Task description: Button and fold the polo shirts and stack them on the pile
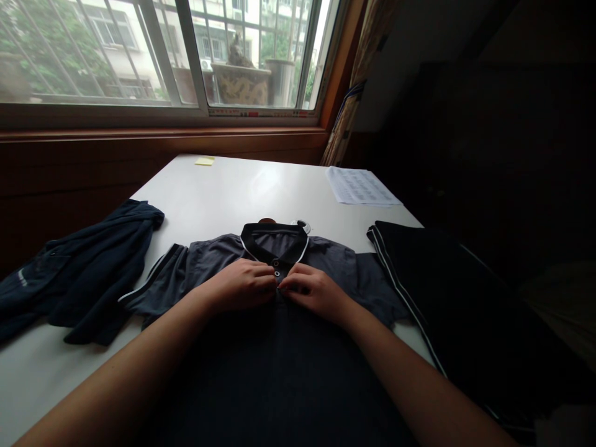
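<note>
I see left hand (246,284), right hand (321,293), fingers (300,271) clamped on shirt (279,310) below button (277,274); I would hold it flat, work gently.

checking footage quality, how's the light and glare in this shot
Head view: daylight from the window glares on the white table; the right side sinks near black, dimming the striped garment; left hand, right hand and shirt are readable though dim.
</note>
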A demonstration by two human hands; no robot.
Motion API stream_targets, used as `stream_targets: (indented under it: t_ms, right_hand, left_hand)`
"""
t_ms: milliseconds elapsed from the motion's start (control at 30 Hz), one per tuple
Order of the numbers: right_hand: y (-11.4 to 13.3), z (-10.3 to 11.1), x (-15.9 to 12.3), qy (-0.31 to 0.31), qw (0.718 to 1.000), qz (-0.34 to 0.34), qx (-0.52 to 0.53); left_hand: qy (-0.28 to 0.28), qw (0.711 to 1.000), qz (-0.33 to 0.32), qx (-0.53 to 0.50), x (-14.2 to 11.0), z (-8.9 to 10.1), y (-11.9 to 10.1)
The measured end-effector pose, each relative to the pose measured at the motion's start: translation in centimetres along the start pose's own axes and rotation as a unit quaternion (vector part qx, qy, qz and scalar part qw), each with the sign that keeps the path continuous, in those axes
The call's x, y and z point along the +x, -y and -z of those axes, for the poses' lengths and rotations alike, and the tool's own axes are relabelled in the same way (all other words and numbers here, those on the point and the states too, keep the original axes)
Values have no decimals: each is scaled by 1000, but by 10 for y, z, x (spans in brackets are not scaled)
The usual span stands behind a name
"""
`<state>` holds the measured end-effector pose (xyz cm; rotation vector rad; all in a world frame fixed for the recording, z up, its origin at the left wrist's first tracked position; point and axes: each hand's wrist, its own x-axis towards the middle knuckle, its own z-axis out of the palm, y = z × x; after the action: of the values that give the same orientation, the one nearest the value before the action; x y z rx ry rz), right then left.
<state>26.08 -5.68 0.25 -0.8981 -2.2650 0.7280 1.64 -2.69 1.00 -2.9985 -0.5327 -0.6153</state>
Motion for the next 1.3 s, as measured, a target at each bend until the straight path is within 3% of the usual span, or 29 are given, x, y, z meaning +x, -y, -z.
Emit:
stream_targets:
  t_ms: [367, 833, 1300]
  right_hand:
    - [4, 3, 0, -5, 997, 62, -48]
    - [11, 9, -1, 42, 980, 96, -169]
    - [5, 7, -3, 32, 993, 61, -92]
  left_hand:
    - [-13, 1000, 2, -28, 1, 6, -3]
    - [-16, 998, -16, -64, 4, 11, -3]
    - [-35, 991, 18, -130, -2, 10, 1]
